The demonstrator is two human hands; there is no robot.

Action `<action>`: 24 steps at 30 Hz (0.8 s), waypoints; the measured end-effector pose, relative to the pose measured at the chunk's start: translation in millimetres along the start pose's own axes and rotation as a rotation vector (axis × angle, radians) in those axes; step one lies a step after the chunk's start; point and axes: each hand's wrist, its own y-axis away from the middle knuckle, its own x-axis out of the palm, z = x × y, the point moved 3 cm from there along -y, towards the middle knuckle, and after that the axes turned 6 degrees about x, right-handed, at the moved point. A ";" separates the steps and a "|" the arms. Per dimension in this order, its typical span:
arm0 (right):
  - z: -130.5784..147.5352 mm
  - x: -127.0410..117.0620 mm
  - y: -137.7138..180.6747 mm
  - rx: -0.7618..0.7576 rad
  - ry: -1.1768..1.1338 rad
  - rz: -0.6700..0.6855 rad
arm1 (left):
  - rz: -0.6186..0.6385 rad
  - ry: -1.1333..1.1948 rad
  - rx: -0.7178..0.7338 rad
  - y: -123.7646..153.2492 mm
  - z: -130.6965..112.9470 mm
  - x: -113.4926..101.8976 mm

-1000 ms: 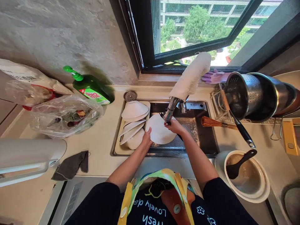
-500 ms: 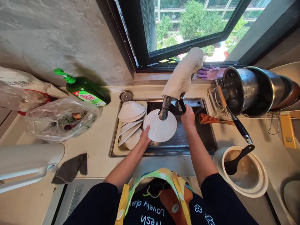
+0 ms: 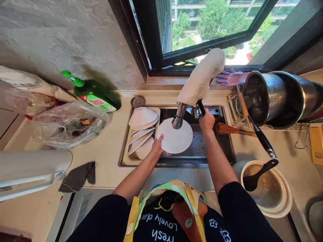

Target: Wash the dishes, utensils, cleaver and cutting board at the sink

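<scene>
White plate (image 3: 176, 140) — in left hand (image 3: 157, 147) — under the faucet (image 3: 179, 116).

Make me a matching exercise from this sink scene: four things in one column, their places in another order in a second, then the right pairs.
Things
1. White plate
2. Black spatula
3. Green bottle
4. Purple glove

Places
A. By the window
B. In the pale pot
C. In the left hand
D. On the counter, left of the sink

Pairs: 1-C, 2-B, 3-D, 4-A
</scene>
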 end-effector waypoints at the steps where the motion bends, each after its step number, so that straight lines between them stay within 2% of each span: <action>1: -0.9 0.9 4.2 -0.023 -0.043 -0.017 | -0.004 -0.016 0.015 1.2 -1.8 -0.1; 5: -13.5 7.5 29.5 -0.073 -0.145 -0.092 | 0.069 -0.179 0.125 4.4 -12.7 -0.8; 11: -36.3 8.2 69.5 -0.188 -0.252 -0.159 | 0.314 -0.775 0.583 27.0 -37.5 4.8; 13: -41.0 2.1 80.8 -0.200 -0.241 -0.179 | 0.401 -0.901 0.657 41.6 -41.8 7.0; 16: -44.2 -7.4 94.9 -0.190 -0.174 -0.122 | 0.499 -0.885 0.648 63.6 -46.0 5.8; 19: -39.1 -15.9 107.6 -0.298 -0.168 -0.012 | 0.553 -0.884 0.664 85.4 -54.6 0.2; 22: -28.1 -25.0 120.7 -0.441 -0.269 0.058 | 0.589 -0.934 0.749 109.8 -75.5 -7.8; 24: -19.1 -30.4 129.5 -0.511 -0.343 0.085 | 0.557 -0.942 0.817 126.9 -98.5 -15.2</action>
